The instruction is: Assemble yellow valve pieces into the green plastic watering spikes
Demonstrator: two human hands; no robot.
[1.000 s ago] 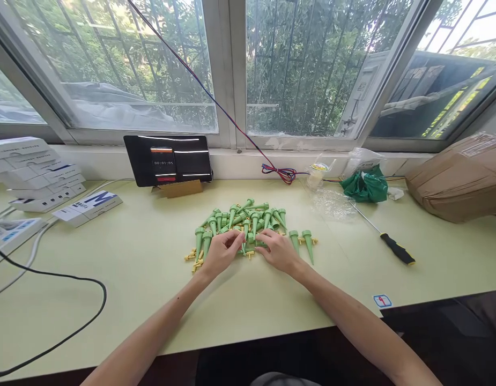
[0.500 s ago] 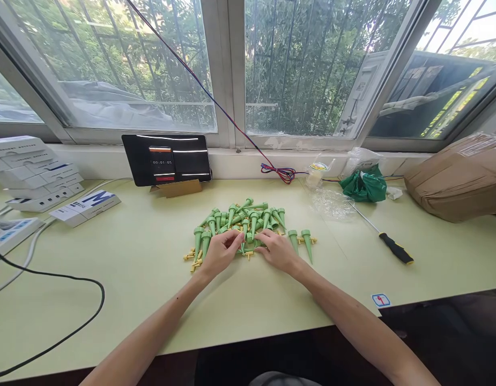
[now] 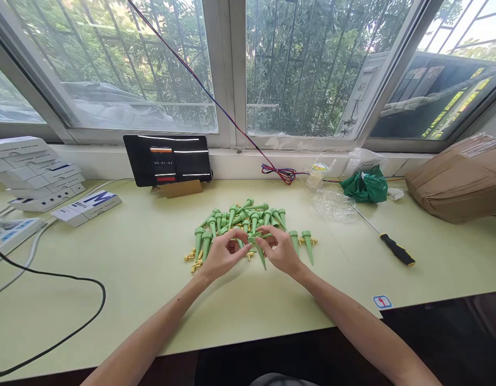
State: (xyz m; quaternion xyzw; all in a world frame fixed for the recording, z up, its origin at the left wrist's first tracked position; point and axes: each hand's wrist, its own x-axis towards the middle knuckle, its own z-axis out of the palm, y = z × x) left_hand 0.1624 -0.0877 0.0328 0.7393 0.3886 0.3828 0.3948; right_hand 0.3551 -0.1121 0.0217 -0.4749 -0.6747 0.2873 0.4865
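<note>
A green plastic watering spike (image 3: 260, 256) is between my hands just above the table, its pointed end tilted down and toward me. My right hand (image 3: 282, 253) pinches it from the right with thumb and fingers. On the other side, my left hand (image 3: 223, 256) has its thumb and curled forefinger at the wide top end; its other fingers are partly hidden. Behind both hands lies a heap of green spikes (image 3: 234, 212), some fitted with small yellow valves (image 3: 196, 264). Two more spikes (image 3: 308, 246) lie side by side to the right of my right hand, with yellow valve parts by them.
At the back left a tablet (image 3: 167, 161) showing a timer leans on a cardboard stand. White boxes (image 3: 34, 171) and cables are on the left. To the right are a screwdriver (image 3: 396, 249), a green bag (image 3: 364, 186), clear plastic wrap and a brown package (image 3: 457, 177).
A green spike has come up out of the heap's front edge into my hands, its point now toward me. My right hand has closed on it, and my left hand has shifted slightly right.
</note>
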